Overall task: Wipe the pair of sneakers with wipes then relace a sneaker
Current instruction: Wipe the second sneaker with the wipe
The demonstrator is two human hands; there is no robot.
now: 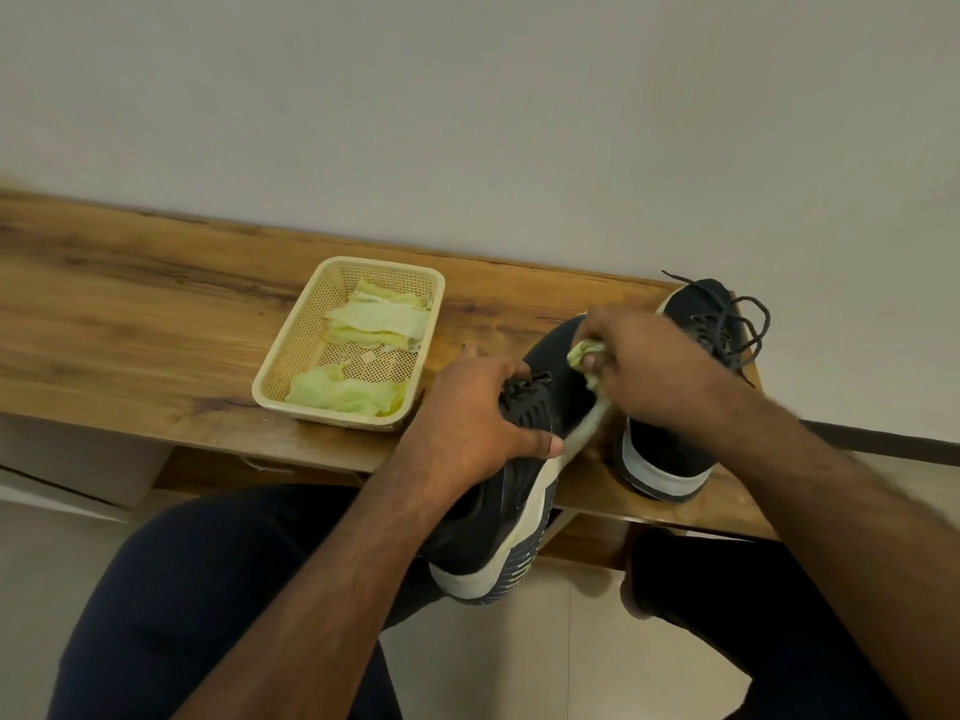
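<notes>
A dark sneaker (550, 392) with a pale sole lies tilted over the wooden table's front edge. My left hand (467, 423) grips it across the laces and upper. My right hand (644, 366) pinches a crumpled yellow-green wipe (584, 353) against the sneaker's toe side. The second dark sneaker (670, 449) stands on the table to the right, laces loose, partly hidden behind my right hand and forearm.
A cream plastic basket (296, 350) holding several yellow-green wipes sits on the wooden table (130, 314) left of the sneakers. A pale wall runs behind the table. My knees in dark trousers are below the table edge.
</notes>
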